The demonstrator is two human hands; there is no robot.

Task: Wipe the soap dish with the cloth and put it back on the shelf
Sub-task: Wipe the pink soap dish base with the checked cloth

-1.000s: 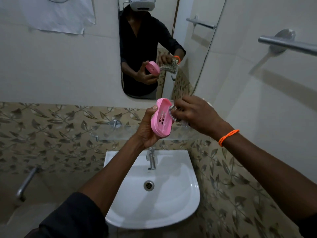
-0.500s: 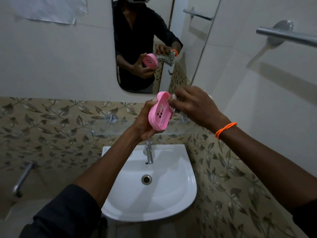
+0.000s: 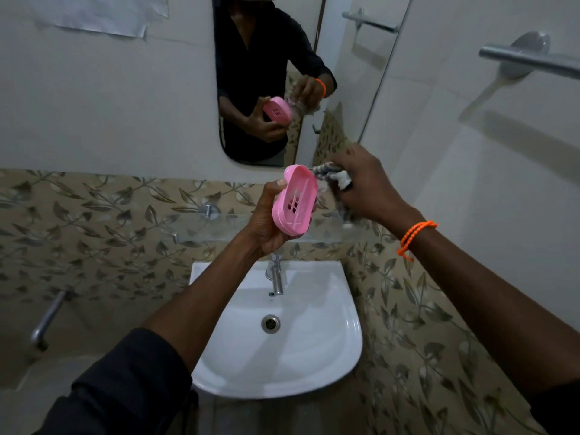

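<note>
A pink slotted soap dish [image 3: 295,200] is held on edge above the sink, its hollow side turned toward my right. My left hand [image 3: 266,222] grips it from behind and below. My right hand [image 3: 364,183] is closed around a bunched grey and white cloth [image 3: 332,177], whose tip touches the dish's upper right rim. A glass shelf [image 3: 201,229] runs along the wall just behind and below both hands.
A white basin [image 3: 329,350] with a chrome tap [image 3: 276,277] lies under my hands. A mirror [image 3: 266,58] hangs above the shelf. A steel towel bar [image 3: 530,59] juts from the right wall, and a pipe handle [image 3: 47,321] sticks out low on the left.
The dish has tilted so its hollow side faces me more. My right hand with the cloth has slid up from the dish's middle to its upper rim.
</note>
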